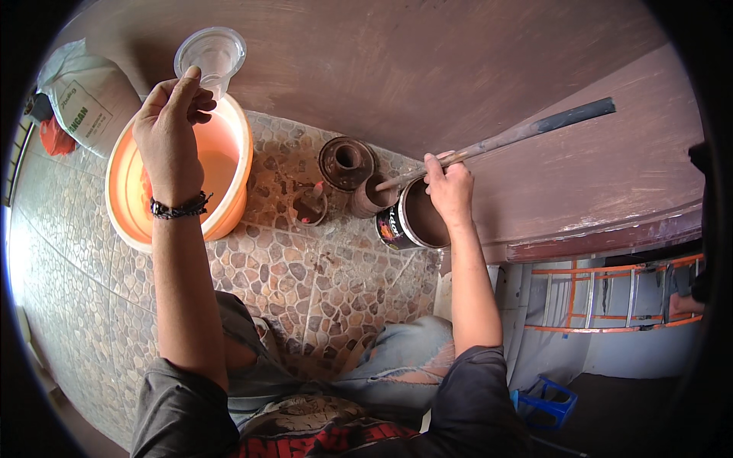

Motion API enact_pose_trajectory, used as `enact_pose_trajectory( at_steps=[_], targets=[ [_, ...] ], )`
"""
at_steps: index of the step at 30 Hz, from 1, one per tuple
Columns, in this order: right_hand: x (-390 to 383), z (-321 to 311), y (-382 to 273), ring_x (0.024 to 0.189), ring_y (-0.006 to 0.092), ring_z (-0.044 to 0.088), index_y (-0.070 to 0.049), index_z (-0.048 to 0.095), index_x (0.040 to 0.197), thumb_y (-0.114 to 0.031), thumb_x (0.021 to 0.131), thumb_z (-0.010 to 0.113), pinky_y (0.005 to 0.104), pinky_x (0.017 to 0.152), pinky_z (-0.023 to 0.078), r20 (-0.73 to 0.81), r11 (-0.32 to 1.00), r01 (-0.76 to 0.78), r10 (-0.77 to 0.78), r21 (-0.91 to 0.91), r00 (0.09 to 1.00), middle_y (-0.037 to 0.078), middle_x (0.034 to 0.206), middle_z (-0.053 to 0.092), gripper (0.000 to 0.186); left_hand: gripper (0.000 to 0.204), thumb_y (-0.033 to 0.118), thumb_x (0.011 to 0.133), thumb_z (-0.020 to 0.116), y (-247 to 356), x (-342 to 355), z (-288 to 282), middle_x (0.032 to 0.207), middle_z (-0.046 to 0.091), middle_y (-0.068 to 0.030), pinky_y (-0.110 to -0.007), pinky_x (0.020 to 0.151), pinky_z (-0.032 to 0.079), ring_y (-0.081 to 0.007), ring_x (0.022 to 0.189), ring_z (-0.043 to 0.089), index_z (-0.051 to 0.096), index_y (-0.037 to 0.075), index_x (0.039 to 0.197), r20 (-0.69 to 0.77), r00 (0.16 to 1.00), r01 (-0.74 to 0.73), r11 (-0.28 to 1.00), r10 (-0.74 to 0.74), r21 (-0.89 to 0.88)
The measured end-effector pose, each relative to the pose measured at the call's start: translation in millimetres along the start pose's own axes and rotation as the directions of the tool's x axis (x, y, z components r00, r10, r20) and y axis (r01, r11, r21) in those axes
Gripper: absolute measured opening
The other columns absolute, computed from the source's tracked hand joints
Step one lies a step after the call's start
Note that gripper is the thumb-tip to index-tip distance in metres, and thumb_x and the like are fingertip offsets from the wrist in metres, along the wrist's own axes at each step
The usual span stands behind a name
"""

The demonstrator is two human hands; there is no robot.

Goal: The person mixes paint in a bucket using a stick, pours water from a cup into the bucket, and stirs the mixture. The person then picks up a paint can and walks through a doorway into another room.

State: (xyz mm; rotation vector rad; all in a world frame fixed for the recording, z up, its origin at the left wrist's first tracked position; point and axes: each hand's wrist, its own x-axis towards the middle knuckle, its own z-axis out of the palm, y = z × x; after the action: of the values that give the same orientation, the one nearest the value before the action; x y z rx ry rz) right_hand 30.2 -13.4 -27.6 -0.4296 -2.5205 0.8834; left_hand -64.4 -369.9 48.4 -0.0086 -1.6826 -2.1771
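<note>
My left hand (169, 126) pinches a clear plastic cup (221, 44) between thumb and fingers, above the far side of an orange tub (238, 202) that has liquid in it. With closed fingers my right hand (450, 187) grips a long stick (500, 143) whose upper end is dark. The stick slants down to the left, and its lower tip reaches into a brown-stained pot (365, 204). Right beside that pot stands a black paint can (391, 229) with a pale rim and brown paint inside, below my right hand.
A small stained tub (309, 217) holds something reddish. Behind it lies a brown-coated round piece (330, 164) with a hole. A brown-painted wall (343, 69) runs along the far side. A white sack (92, 103) stands left, an orange-railed ladder (611, 298) and blue stool (551, 401) right.
</note>
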Motion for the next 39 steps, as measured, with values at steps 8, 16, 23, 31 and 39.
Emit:
enact_pose_trajectory(
  at_steps=[8,16,23,31,39],
  targets=[
    [-12,-59,-52,0.063,0.0317,0.065,0.0,0.062,0.08,-0.022,0.087,0.064,0.0383,0.062,0.049,-0.084,1.0,-0.014,0.014,0.005,0.996,0.016,0.066,0.064,0.024,0.021,0.023,0.09,0.065,-2,-4,5,0.078,0.067,-0.0061,-0.025,0.067,0.047,-0.0121,0.073,0.064,0.066,0.002,0.088,0.027,1.0,-0.009,0.999,0.007,0.051],
    [-22,-82,-72,0.048,0.007,0.051,-0.001,0.059,0.079,-0.019,0.091,0.063,0.0228,0.045,0.04,-0.084,0.987,-0.042,0.055,0.155,0.995,0.004,0.06,0.057,0.022,0.02,0.022,0.091,0.064,-6,-10,12,0.077,0.067,-0.005,-0.024,0.067,0.046,-0.011,0.073,0.062,0.067,0.003,0.086,0.062,0.998,-0.008,0.999,0.006,0.041],
    [-26,-89,-67,0.043,0.01,0.053,-0.002,0.059,0.078,-0.02,0.09,0.064,0.0262,0.043,0.043,-0.099,0.981,0.001,0.019,0.193,0.995,0.005,0.056,0.059,0.022,0.02,0.022,0.091,0.063,-6,-14,18,0.077,0.067,-0.0044,-0.024,0.067,0.047,-0.0106,0.072,0.062,0.066,0.003,0.086,0.081,0.997,-0.015,0.999,0.012,0.04],
    [-27,-92,-68,0.043,0.01,0.054,-0.002,0.059,0.078,-0.02,0.09,0.064,0.0262,0.042,0.043,-0.1,0.98,-0.002,0.023,0.2,0.995,0.005,0.056,0.06,0.023,0.02,0.023,0.091,0.064,-6,-18,22,0.077,0.066,-0.0044,-0.024,0.067,0.047,-0.0102,0.072,0.062,0.066,0.003,0.086,0.095,0.995,-0.015,0.998,0.01,0.053],
    [-28,-94,-69,0.043,0.0098,0.054,-0.002,0.059,0.078,-0.02,0.091,0.064,0.0257,0.043,0.043,-0.11,0.977,-0.004,0.029,0.214,0.993,0.006,0.057,0.06,0.023,0.021,0.02,0.09,0.066,-4,-20,25,0.074,0.067,-0.0054,-0.023,0.064,0.045,-0.0101,0.069,0.061,0.064,0.001,0.081,0.082,0.996,-0.019,1.0,0.017,0.016]
  ],
)
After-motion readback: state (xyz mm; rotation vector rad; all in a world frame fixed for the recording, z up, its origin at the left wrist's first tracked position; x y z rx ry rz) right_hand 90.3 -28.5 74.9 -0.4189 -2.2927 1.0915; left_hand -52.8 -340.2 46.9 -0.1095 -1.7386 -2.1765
